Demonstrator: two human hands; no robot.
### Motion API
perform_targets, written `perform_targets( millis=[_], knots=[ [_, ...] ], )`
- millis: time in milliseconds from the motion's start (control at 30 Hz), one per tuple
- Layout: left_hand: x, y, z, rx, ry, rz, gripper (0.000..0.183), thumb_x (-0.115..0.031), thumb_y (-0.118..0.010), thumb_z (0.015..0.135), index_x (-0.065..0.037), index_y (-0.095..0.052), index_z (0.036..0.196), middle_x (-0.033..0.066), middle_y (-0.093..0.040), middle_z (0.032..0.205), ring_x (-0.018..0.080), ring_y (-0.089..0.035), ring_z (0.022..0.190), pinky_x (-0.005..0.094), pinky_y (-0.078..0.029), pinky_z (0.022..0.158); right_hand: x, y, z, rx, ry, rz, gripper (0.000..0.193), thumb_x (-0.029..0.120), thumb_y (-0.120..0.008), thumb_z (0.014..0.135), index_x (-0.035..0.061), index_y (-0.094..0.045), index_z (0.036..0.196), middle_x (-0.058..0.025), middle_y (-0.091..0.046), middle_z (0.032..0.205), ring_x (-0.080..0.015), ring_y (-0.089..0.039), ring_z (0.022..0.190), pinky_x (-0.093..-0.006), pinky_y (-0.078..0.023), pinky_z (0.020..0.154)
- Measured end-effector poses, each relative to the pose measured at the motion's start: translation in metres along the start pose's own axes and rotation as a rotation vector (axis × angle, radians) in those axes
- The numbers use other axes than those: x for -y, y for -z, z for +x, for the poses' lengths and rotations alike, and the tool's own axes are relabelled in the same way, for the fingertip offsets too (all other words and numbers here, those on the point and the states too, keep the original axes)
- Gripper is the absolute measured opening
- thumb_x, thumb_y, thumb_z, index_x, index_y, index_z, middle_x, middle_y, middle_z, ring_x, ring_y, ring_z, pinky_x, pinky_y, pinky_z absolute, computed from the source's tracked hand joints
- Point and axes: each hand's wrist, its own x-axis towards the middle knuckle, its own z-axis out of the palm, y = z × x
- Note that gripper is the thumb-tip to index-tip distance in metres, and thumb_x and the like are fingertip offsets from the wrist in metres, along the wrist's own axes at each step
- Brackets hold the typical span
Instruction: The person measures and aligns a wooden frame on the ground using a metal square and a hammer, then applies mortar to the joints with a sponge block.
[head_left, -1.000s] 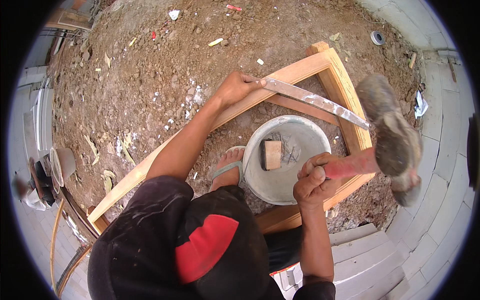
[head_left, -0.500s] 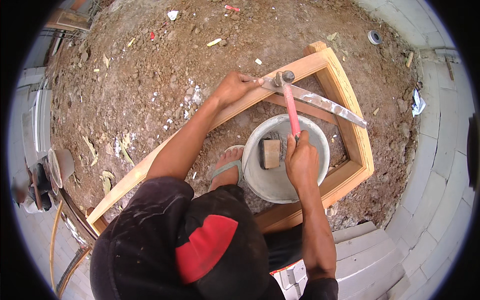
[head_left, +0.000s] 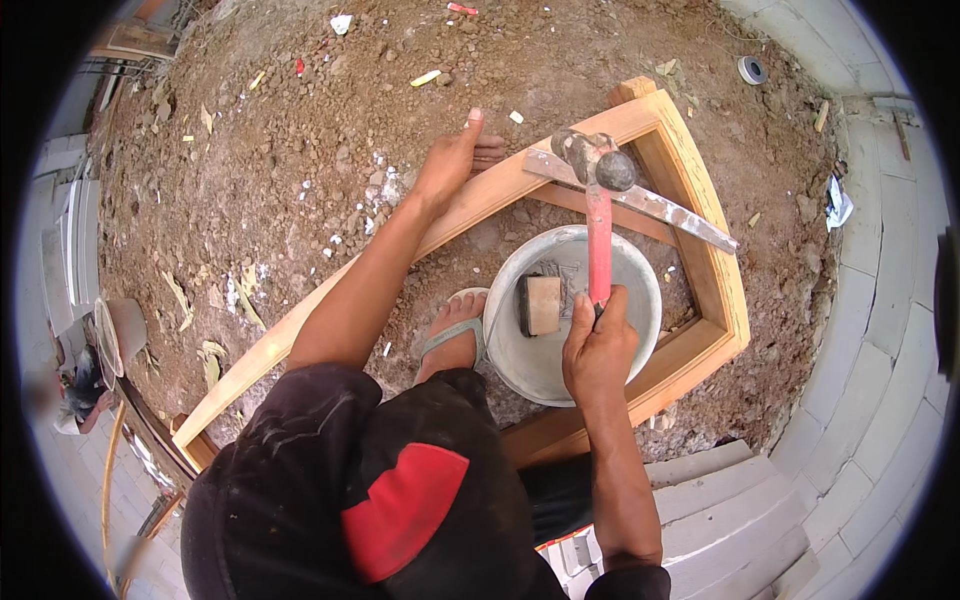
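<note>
My right hand (head_left: 600,350) is closed round the dark lower end of a hammer (head_left: 599,235) with a red handle. The metal head is raised over a narrow, white-stained wooden strip (head_left: 660,210), which lies slantwise across the corner of a wooden frame (head_left: 708,180). Beside the strip's left end, my left hand (head_left: 447,172) rests at the frame's long rail, thumb up and fingers stretched out past the far side, holding nothing. A grey bucket (head_left: 512,375) stands inside the frame; in it are a wooden block with a black edge (head_left: 543,305) and several nails (head_left: 572,272).
Rough soil (head_left: 270,150) with scattered scraps lies around the frame. A block wall (head_left: 870,300) bounds the right side, with a tape roll (head_left: 751,70) near it. Pale planks (head_left: 720,490) lie at the lower right. Another person (head_left: 82,400) is at the far left.
My left hand has let go of the strip's end and opened, moving slightly left. The hammer head has risen off the strip toward me.
</note>
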Motion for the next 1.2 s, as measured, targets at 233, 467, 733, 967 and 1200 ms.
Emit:
perform_targets(
  millis=[233, 467, 733, 967, 1200],
  knots=[
    [-0.006, -0.020, -0.025, -0.044, -0.604, 0.528, 0.060, -0.042, -0.079, 0.085, -0.008, -0.067, 0.133, 0.0188, -0.064, 0.133, 0.0379, -0.061, 0.121, 0.0469, -0.047, 0.108, -0.012, 0.033, 0.005, -0.011, -0.082, 0.285, 0.026, 0.027, -0.056, 0.106, 0.0013, -0.054, 0.102, -0.0146, -0.057, 0.059, -0.0306, -0.054, 0.046, -0.0422, -0.042, 0.045],
    [-0.031, -0.085, -0.021, 0.022, -0.972, 1.092, 0.062, -0.034, -0.083, 0.080, -0.009, -0.065, 0.134, 0.0120, -0.057, 0.141, 0.0349, -0.051, 0.130, 0.0520, -0.042, 0.109, -0.060, 0.051, -0.070, -0.462, -0.484, 0.892, 0.032, 0.036, -0.049, 0.110, 0.0090, -0.048, 0.092, 0.0081, -0.035, 0.061, -0.0008, -0.034, 0.048, -0.0205, -0.026, 0.040],
    [-0.033, -0.134, -0.018, 0.150, -0.918, 1.110, 0.029, -0.018, -0.075, 0.085, -0.003, -0.076, 0.110, 0.0130, -0.068, 0.114, 0.0327, -0.060, 0.112, 0.0449, -0.050, 0.096, -0.154, 0.060, -0.143, -0.742, -0.779, 0.774, 0.036, 0.039, -0.052, 0.109, 0.0136, -0.042, 0.085, 0.0051, -0.034, 0.058, -0.0054, -0.032, 0.041, -0.0251, -0.030, 0.034],
    [-0.045, -0.150, -0.094, 0.632, -0.791, 0.974, 0.023, -0.014, -0.068, 0.089, -0.004, -0.073, 0.109, 0.0141, -0.071, 0.107, 0.0349, -0.068, 0.096, 0.0452, -0.054, 0.089, -0.183, 0.032, -0.126, -0.809, -0.801, 1.135, 0.035, 0.040, -0.053, 0.107, 0.0138, -0.044, 0.086, 0.0040, -0.038, 0.060, -0.0084, -0.037, 0.042, -0.0276, -0.034, 0.036],
    [0.058, -0.168, -0.075, 0.926, -0.700, 1.605, 0.022, -0.006, -0.058, 0.087, -0.003, -0.073, 0.103, 0.0182, -0.072, 0.110, 0.0347, -0.070, 0.105, 0.0438, -0.056, 0.088, -0.191, 0.026, -0.123, -0.762, -0.844, 1.187, 0.035, 0.039, -0.054, 0.107, 0.0140, -0.045, 0.085, 0.0046, -0.036, 0.057, -0.0090, -0.037, 0.040, -0.0286, -0.034, 0.036]
  ],
)
